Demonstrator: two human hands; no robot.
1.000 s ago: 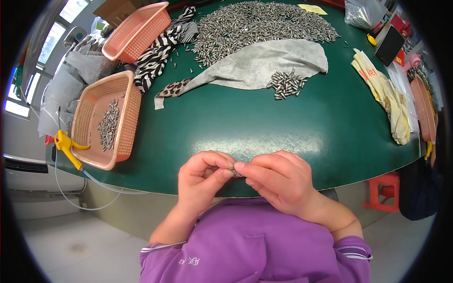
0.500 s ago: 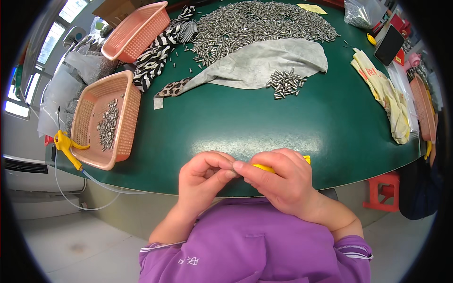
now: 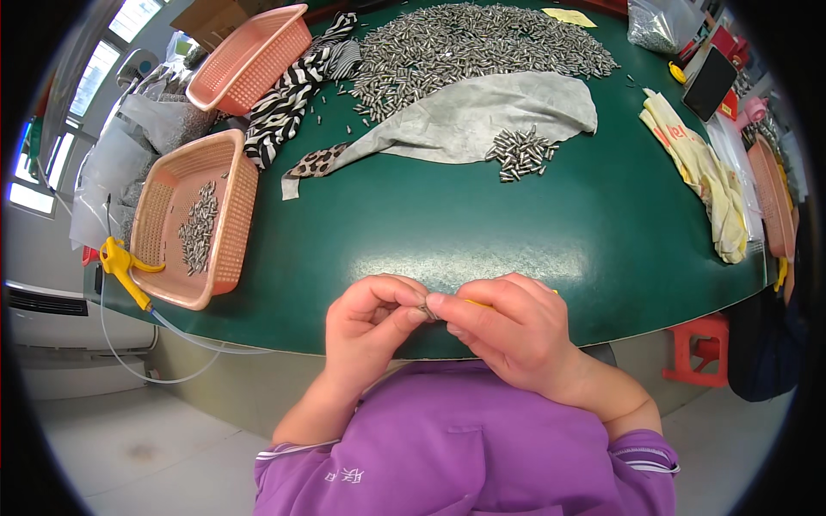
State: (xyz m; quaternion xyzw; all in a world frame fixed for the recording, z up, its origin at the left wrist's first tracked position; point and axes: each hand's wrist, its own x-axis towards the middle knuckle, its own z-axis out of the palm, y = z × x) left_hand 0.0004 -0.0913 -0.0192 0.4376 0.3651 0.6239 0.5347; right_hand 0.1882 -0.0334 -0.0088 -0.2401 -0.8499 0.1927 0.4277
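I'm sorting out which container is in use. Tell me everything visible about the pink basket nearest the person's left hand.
The pink basket is a rectangular plastic tray with perforated, mesh-like walls and floor and a solid rim. It sits flat at the left edge of the green table, open side up. A loose scatter of small metal pins lies inside. A yellow air-gun nozzle rests against its near corner. Neither hand touches it.

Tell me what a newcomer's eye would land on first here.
Both hands, left hand and right hand, meet at the near table edge, pinching a small metal piece. Beyond them, a huge heap of small metal parts covers the far green table, with a pink basket at left.
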